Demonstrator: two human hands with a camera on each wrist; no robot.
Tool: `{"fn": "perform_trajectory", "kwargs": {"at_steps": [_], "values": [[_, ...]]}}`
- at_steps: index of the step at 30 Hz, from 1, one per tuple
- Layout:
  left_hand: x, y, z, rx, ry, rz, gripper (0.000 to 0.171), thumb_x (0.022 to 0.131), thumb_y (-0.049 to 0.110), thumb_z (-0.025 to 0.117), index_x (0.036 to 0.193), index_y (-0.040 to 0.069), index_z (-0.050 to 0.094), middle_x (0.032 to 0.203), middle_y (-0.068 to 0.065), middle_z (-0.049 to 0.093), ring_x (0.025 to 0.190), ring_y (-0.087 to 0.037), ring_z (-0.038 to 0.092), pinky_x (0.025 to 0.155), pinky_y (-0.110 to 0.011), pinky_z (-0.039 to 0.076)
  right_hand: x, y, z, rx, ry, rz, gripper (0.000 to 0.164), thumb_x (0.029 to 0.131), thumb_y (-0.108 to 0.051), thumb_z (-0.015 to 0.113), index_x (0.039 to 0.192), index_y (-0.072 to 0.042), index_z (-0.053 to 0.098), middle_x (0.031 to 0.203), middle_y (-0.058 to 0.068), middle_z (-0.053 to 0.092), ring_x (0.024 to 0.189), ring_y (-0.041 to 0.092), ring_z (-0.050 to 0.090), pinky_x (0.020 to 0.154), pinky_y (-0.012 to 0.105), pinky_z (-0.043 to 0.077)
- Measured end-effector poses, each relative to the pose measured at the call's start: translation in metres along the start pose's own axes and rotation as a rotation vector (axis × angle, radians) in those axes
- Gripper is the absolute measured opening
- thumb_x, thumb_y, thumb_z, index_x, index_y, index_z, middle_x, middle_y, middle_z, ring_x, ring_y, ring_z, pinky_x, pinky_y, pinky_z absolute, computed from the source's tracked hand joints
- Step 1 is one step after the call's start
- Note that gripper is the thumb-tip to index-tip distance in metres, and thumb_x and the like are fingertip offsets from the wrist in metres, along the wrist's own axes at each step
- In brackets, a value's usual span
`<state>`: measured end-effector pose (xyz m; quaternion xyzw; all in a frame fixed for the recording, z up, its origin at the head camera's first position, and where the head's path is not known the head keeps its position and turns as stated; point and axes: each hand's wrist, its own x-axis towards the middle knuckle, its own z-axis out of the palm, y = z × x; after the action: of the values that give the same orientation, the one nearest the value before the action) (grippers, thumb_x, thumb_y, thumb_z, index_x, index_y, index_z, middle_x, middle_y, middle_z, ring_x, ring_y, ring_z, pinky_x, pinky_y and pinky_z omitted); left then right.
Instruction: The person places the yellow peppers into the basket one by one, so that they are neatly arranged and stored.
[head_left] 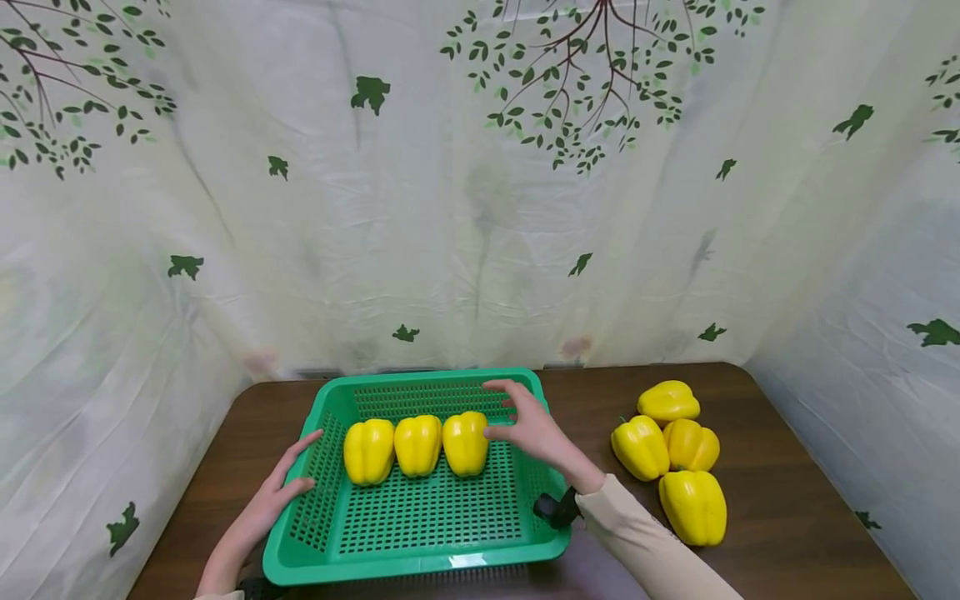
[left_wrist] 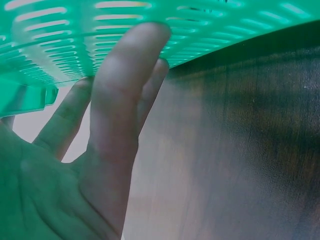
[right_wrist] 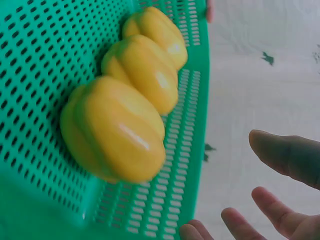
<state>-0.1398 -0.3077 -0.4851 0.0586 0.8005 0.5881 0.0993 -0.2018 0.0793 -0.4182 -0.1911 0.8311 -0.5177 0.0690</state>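
Yellow peppers (head_left: 418, 447) sit three in a row inside the green basket (head_left: 427, 521); four others (head_left: 693, 507) lie right of it. Left hand (head_left: 272, 493): at the basket's left rim, fingers spread. Right hand (head_left: 536, 427): above the basket's right part, thumb and fingers parted.

Leaf-print curtain (head_left: 427, 242) behind brown table (head_left: 787, 533)

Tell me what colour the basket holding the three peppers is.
The basket is bright green, best seen in the head view.

Smooth, glossy peppers (head_left: 418, 446) gleam in a plastic basket (head_left: 375, 572) on a wood-grained table (head_left: 592, 400), a wrinkled, cloth-like curtain (head_left: 480, 283) beyond.
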Motion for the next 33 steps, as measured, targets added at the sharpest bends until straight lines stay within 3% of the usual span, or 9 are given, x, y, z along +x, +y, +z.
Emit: {"fn": "perform_trajectory", "kwargs": {"at_steps": [7, 12, 15, 22, 29, 33], "values": [[0.0, 0.0, -0.001, 0.016, -0.001, 0.024, 0.061, 0.098, 0.01, 0.045, 0.152, 0.014, 0.017, 0.153, -0.025, 0.005, 0.11, -0.014, 0.051, 0.078, -0.031, 0.052, -0.014, 0.005, -0.028, 0.026, 0.031, 0.032, 0.059, 0.086, -0.008, 0.069, 0.14, -0.008, 0.044, 0.141, 0.016, 0.042, 0.123, 0.041, 0.043, 0.096, 0.055, 0.039], [0.001, 0.0, -0.001, 0.007, -0.003, 0.043, 0.061, 0.098, 0.008, 0.044, 0.152, 0.013, 0.016, 0.152, -0.026, 0.005, 0.112, -0.021, 0.05, 0.077, -0.032, 0.052, -0.022, 0.011, -0.042, 0.013, 0.046, 0.048, 0.058, 0.088, -0.01, 0.068, 0.141, -0.009, 0.042, 0.142, 0.013, 0.042, 0.123, 0.039, 0.044, 0.096, 0.05, 0.041], [0.001, -0.001, -0.001, -0.008, -0.003, 0.03, 0.061, 0.098, 0.008, 0.044, 0.152, 0.014, 0.016, 0.153, -0.025, 0.005, 0.11, -0.019, 0.052, 0.077, -0.032, 0.052, -0.026, 0.015, -0.049, 0.021, 0.062, 0.047, 0.058, 0.088, -0.01, 0.068, 0.14, -0.009, 0.043, 0.141, 0.014, 0.043, 0.122, 0.037, 0.046, 0.096, 0.05, 0.041], [0.001, 0.0, 0.001, -0.001, 0.001, 0.014, 0.061, 0.098, 0.01, 0.045, 0.152, 0.014, 0.017, 0.153, -0.025, 0.005, 0.115, -0.031, 0.047, 0.078, -0.032, 0.052, -0.038, 0.026, -0.063, 0.027, 0.099, 0.022, 0.054, 0.088, -0.006, 0.067, 0.138, -0.012, 0.046, 0.139, 0.014, 0.046, 0.12, 0.036, 0.049, 0.097, 0.05, 0.041], [0.0, 0.0, 0.0, -0.033, -0.022, 0.03, 0.061, 0.099, 0.009, 0.044, 0.152, 0.015, 0.015, 0.152, -0.026, 0.004, 0.108, -0.007, 0.05, 0.079, -0.031, 0.051, -0.047, 0.04, -0.077, 0.025, 0.14, -0.008, 0.055, 0.086, -0.011, 0.071, 0.136, -0.009, 0.047, 0.137, 0.014, 0.047, 0.122, 0.037, 0.046, 0.099, 0.052, 0.038], [0.0, -0.001, 0.0, -0.024, -0.026, 0.049, 0.061, 0.099, 0.008, 0.044, 0.152, 0.014, 0.015, 0.152, -0.027, 0.004, 0.107, -0.003, 0.05, 0.079, -0.03, 0.051, -0.052, 0.046, -0.084, 0.03, 0.15, -0.019, 0.055, 0.086, -0.011, 0.071, 0.135, -0.007, 0.046, 0.136, 0.015, 0.048, 0.122, 0.038, 0.045, 0.099, 0.053, 0.037]]}}
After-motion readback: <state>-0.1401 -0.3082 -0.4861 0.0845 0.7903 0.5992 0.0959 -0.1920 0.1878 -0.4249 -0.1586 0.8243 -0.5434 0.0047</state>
